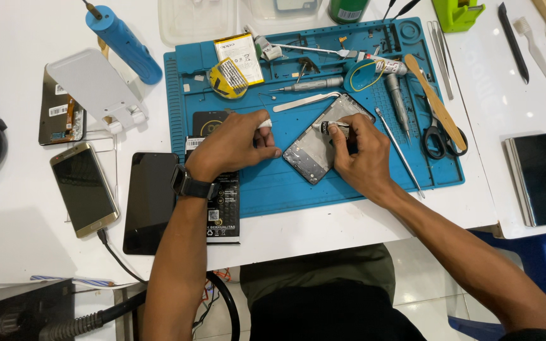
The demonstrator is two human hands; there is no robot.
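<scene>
Right hand: fingers pinched together on a small glue tube, black-bodied with a white band, held low over the phone frame.
Left hand: fingertips closed on a small white cap; a dark wristwatch sits on the wrist.
Phone frame: grey, open-faced, lying diagonally on the blue work mat, between the two hands and directly under the right fingertips.
Tube position: nozzle end points toward the left hand; whether it touches the frame cannot be told.
Packages near left hand: a black printed box lies under the left wrist, overlapping the mat's near edge; a white battery with printed label and a yellow-and-black roll lie beyond the left hand.
Tools beyond right hand: tweezers, a grey screwdriver, scissors and a wooden stick lie on the mat's far and outer parts.
Devices outside left hand: a black phone and a gold phone lie on the white table, off the mat.
Open room: bare mat surface lies nearer the body than both hands, up to the mat's near edge; the table edge follows just behind it.
Outer side of right hand: a dark phone lies well apart on a white tray.
</scene>
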